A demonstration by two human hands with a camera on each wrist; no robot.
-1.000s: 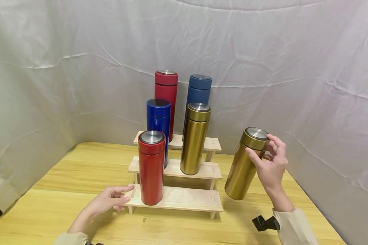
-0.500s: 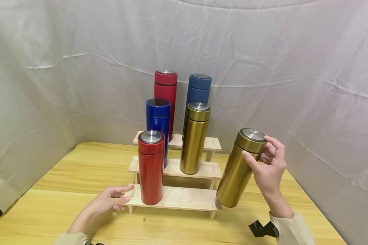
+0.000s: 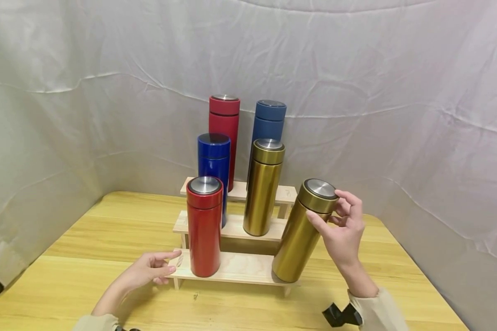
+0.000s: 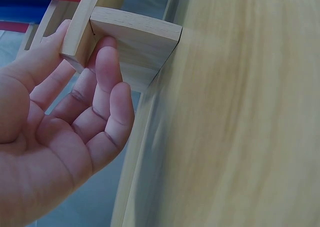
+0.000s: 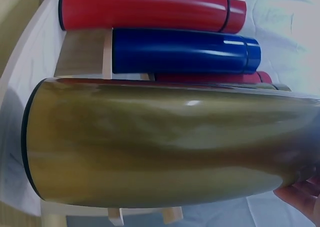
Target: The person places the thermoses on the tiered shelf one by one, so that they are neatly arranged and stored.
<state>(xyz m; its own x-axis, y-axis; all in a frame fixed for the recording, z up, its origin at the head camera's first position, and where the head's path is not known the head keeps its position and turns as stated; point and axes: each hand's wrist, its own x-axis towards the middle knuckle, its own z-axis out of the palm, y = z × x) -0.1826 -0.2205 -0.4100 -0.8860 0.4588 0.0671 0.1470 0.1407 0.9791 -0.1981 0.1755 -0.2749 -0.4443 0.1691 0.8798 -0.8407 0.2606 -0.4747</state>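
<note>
In the head view my right hand (image 3: 344,230) holds a gold thermos (image 3: 300,234) near its lid, thumb on the front side and fingers at the back. The thermos leans to the right, its base at the right end of the lowest step of a wooden three-step stand (image 3: 246,266). The right wrist view shows this gold thermos (image 5: 165,142) large, its base close over the pale board. My left hand (image 3: 149,269) grips the left end of the lowest step. Its thumb and curled fingers are around the board's end (image 4: 82,32) in the left wrist view.
A red thermos (image 3: 205,230) stands on the lowest step. Behind it, a glossy blue thermos (image 3: 214,154) and another gold thermos (image 3: 265,193) share the middle step. A matte red thermos (image 3: 225,119) and a dull blue one (image 3: 269,122) top the stand. Grey cloth (image 3: 335,69) surrounds the table (image 3: 87,239).
My right hand has carried the gold thermos leftward and slightly down, from beside the stand to over the right end of its lowest step. The left hand has stayed in place.
</note>
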